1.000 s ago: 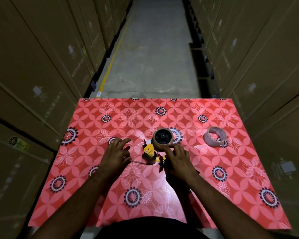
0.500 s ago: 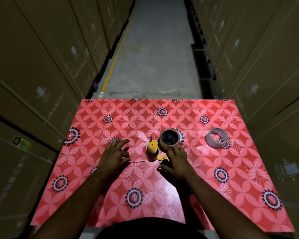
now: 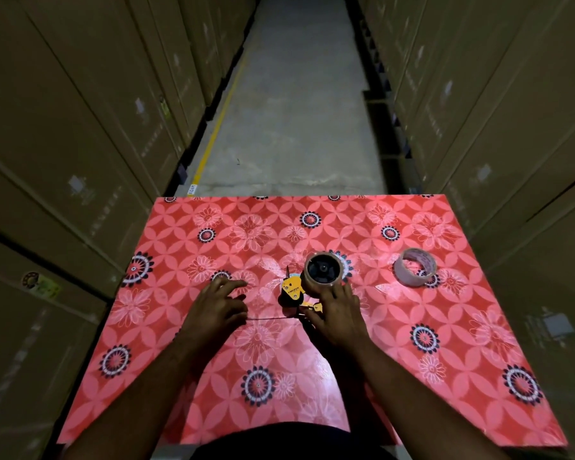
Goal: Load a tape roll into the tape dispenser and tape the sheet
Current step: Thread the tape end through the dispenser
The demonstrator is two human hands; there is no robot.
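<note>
Overhead, the head camera looks down on a red floral-patterned sheet (image 3: 412,343) spread over a table, set in a narrow aisle between tall stacks of brown cardboard cartons (image 3: 80,127) on both sides, with a bare concrete floor (image 3: 296,111) and a yellow floor line (image 3: 213,141) running away ahead. A spare roll of clear tape (image 3: 415,267) lies on its side on the sheet, well apart to the right of both hands, and nothing blocks the sight of it.

Near the sheet's middle stands the yellow-and-black tape dispenser (image 3: 292,289), with a brown tape roll (image 3: 323,269) seated on its hub just beyond the right hand (image 3: 336,318). That hand is curled down over the dispenser's handle end, fingers bent and closed around it; the handle itself is hidden beneath the palm, and the fingertips reach to the near rim of the loaded roll. The left hand (image 3: 218,305) rests flat on the sheet just to the left of the dispenser, fingers loosely spread and gripping nothing. A thin dark line, a cut or seam in the sheet (image 3: 269,317), runs between the two hands, just nearer than the dispenser.
</note>
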